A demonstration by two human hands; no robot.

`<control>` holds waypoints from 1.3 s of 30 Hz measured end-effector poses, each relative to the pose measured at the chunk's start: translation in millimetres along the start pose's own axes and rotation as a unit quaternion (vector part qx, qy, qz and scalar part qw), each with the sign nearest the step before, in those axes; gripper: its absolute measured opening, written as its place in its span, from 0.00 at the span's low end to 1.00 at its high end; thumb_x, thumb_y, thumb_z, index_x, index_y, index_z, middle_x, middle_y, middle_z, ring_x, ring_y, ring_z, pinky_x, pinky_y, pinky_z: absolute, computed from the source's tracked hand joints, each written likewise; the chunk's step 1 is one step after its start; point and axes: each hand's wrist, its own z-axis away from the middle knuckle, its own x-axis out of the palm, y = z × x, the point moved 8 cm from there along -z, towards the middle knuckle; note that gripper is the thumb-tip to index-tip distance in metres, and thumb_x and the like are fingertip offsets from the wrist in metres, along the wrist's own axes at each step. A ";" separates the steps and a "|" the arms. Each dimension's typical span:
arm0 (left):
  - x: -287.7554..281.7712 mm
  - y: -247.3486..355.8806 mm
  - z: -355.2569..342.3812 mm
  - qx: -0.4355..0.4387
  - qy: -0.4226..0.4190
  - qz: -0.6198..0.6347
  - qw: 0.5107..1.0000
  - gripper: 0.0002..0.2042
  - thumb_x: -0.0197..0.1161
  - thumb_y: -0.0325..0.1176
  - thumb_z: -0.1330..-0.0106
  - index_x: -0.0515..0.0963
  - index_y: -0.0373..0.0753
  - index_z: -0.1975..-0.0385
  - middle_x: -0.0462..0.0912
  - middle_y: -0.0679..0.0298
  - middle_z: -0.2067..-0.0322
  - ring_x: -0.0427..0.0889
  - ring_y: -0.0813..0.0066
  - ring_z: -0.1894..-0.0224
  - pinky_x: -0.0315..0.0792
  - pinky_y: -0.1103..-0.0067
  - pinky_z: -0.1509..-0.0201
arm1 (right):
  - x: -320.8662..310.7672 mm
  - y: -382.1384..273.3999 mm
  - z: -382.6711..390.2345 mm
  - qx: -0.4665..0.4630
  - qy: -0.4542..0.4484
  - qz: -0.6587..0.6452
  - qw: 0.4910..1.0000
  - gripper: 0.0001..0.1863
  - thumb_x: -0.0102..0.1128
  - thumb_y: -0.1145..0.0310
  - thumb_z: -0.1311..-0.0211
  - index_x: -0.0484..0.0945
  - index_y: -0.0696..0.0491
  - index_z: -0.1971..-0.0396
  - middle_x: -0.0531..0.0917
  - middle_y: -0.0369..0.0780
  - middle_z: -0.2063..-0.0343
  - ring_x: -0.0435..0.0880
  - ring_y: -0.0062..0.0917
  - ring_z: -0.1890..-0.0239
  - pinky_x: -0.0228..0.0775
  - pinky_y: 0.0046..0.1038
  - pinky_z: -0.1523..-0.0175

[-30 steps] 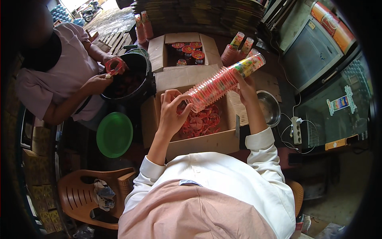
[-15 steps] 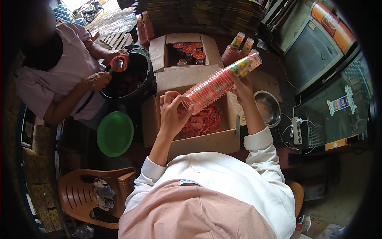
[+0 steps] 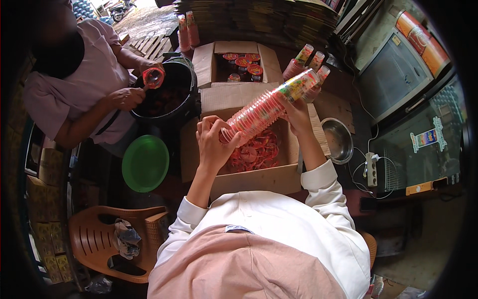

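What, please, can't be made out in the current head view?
In the head view:
Plastic cup stack: nested too tightly to count; its lower end is partly covered by the left grip.
Near carton: floor hidden beneath red plastic pieces.
Black bucket: contents too dark to identify.

cup stacks (image 3: pixel 261 112) 6 | open cartons (image 3: pixel 256 183) 2 | green basin (image 3: pixel 145 163) 1 | metal bowl (image 3: pixel 338 141) 1

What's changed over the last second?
The nested plastic-cup stack shifted slightly left above the open cardboard box, and the right hand moved with it. Neither hand visibly took up or let go of anything; the left hand still holds the stack's lower end. The green plastic basin and metal bowl stayed put.
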 end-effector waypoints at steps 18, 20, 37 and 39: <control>1.0 6.9 0.1 0.027 -0.034 0.035 0.998 0.09 0.66 0.33 0.52 0.79 0.52 0.70 0.67 0.67 0.60 0.65 0.66 0.57 0.58 0.68 0.51 | 8.6 2.3 2.7 0.010 -0.010 0.003 1.000 0.17 0.67 0.64 0.48 0.74 0.57 0.62 0.79 0.35 0.67 0.80 0.17 0.67 0.74 0.19 0.65; 2.7 5.7 0.6 0.023 -0.043 0.027 0.998 0.09 0.66 0.34 0.51 0.79 0.52 0.69 0.68 0.67 0.60 0.65 0.66 0.56 0.58 0.67 0.51 | 9.2 2.4 3.2 0.008 -0.013 -0.003 1.000 0.17 0.67 0.63 0.48 0.74 0.57 0.62 0.79 0.36 0.67 0.80 0.17 0.67 0.74 0.19 0.65; 3.5 10.6 -0.2 0.008 -0.005 -0.031 0.999 0.13 0.70 0.43 0.56 0.75 0.45 0.76 0.68 0.66 0.60 0.61 0.63 0.50 0.55 0.65 0.48 | 12.5 18.7 9.9 0.010 -0.011 -0.040 0.999 0.18 0.67 0.65 0.48 0.72 0.57 0.62 0.78 0.36 0.67 0.79 0.17 0.66 0.74 0.19 0.64; 3.4 11.1 -0.3 0.004 -0.006 -0.030 1.000 0.13 0.71 0.43 0.57 0.75 0.45 0.76 0.68 0.66 0.60 0.61 0.63 0.50 0.55 0.65 0.48 | 12.3 18.9 9.6 0.008 -0.011 -0.042 0.999 0.18 0.67 0.65 0.48 0.72 0.58 0.62 0.78 0.36 0.66 0.79 0.17 0.66 0.74 0.19 0.64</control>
